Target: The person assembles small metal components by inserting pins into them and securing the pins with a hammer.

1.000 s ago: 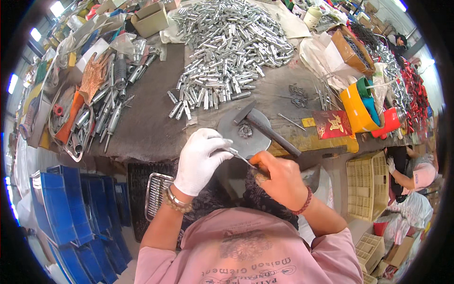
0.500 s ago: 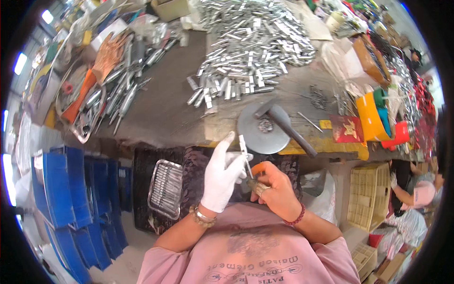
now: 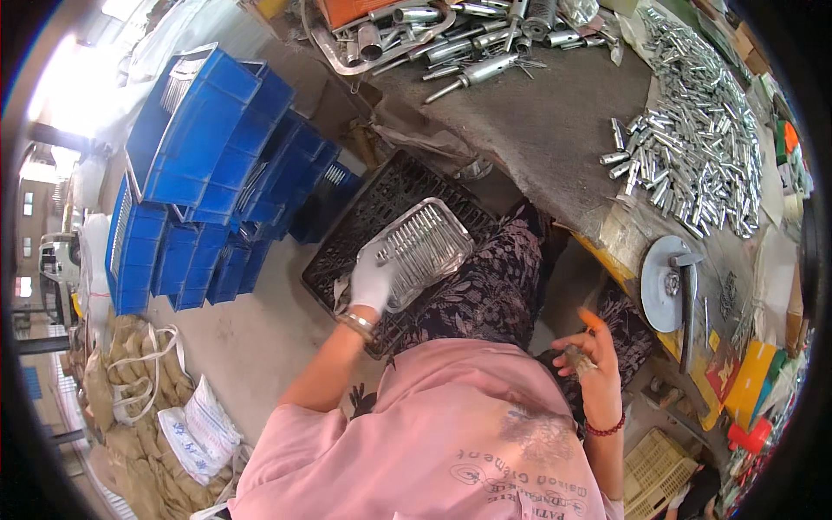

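Note:
My left hand (image 3: 373,277), in a white glove, reaches down to my left and rests on the near rim of a clear plastic tray (image 3: 433,227). The tray holds several thin metal rods and sits on a black plastic crate (image 3: 351,247) on the floor. Whether the glove grips anything is hidden. My right hand (image 3: 591,362) stays low beside my lap, an orange cover on one fingertip, curled around a small brownish piece (image 3: 578,358). My patterned trouser legs lie between the two hands.
Stacked blue bins (image 3: 217,173) stand left of the crate. The workbench at right carries a heap of silver metal tubes (image 3: 702,147), a grey round disc (image 3: 660,286) and a hammer (image 3: 687,303). Filled sacks (image 3: 143,390) lie lower left, a yellow crate (image 3: 659,468) lower right.
I have turned from the bench toward the floor at my left. My left hand went from in front of my chest down to the clear tray; my right hand dropped to my lap.

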Demonstrator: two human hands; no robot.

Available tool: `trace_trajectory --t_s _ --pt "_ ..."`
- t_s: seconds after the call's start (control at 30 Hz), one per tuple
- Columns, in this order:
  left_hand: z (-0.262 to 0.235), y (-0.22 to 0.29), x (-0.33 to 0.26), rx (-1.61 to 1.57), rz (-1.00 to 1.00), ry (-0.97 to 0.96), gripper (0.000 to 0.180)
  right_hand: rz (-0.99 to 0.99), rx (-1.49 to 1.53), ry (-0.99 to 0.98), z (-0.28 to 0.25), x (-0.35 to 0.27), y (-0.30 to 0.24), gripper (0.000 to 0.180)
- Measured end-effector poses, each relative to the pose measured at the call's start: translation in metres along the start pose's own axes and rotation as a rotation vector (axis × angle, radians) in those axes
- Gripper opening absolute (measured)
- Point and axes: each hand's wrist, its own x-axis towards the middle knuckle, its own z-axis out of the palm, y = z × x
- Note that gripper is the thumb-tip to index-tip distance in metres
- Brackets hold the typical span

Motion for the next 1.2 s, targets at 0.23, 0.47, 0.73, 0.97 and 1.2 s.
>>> trace_trajectory --t_s 0.23,0.47,0.73,0.97,1.2 --pt "-0.032 -0.088 0.035 0.112 -0.311 0.020 0.055 0.015 0.014 -0.036 0.015 0.005 -0.005 0.059" --pt "-0.015 -0.093 0.046 0.392 -0.318 -0.060 0.053 0.015 0.016 -0.030 0.018 0.002 -0.004 0.057" --pt "-0.033 -0.059 0.050 0.255 -0.128 0.205 0.036 0.026 0.070 -0.005 0.005 0.000 0.000 0.050" --pt "-0.051 0.096 0.060 -0.191 0.129 0.334 0.027 0.030 0.125 -0.068 -0.003 0.002 0.010 0.038" --pt "0.020 0.306 -0.015 -0.140 0.932 -0.075 0.022 -0.062 0.187 -0.078 -0.009 -0.016 -0.008 0.056"
